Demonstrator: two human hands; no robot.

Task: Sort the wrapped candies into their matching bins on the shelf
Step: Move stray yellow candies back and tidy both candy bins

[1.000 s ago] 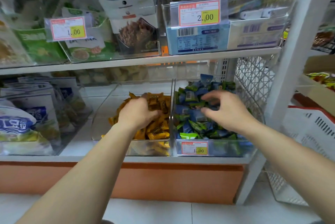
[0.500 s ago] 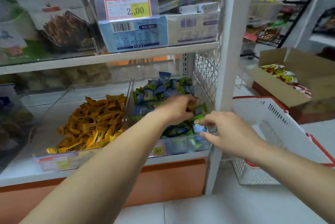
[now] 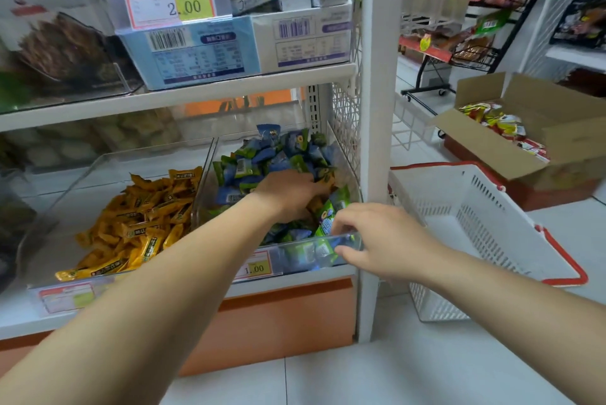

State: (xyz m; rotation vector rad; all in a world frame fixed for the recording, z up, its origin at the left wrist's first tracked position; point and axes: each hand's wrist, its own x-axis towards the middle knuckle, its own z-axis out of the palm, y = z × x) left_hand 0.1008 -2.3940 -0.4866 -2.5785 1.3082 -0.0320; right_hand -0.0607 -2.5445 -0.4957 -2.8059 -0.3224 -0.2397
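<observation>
My left hand (image 3: 288,195) lies curled among the blue-green candies (image 3: 278,155), whether gripping I cannot tell; my right hand (image 3: 372,240) pinches the bin (image 3: 295,244) by its front rim.

l hand (image 3: 288,195), r hand (image 3: 370,240) both curled

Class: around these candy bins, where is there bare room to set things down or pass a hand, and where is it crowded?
Free: the yellow-candy bin, behind and left of its yellow candies; the white basket beside the shelf post. Crowded: the blue-green bin, heaped full, left hand in it, right hand at its front rim.
</observation>
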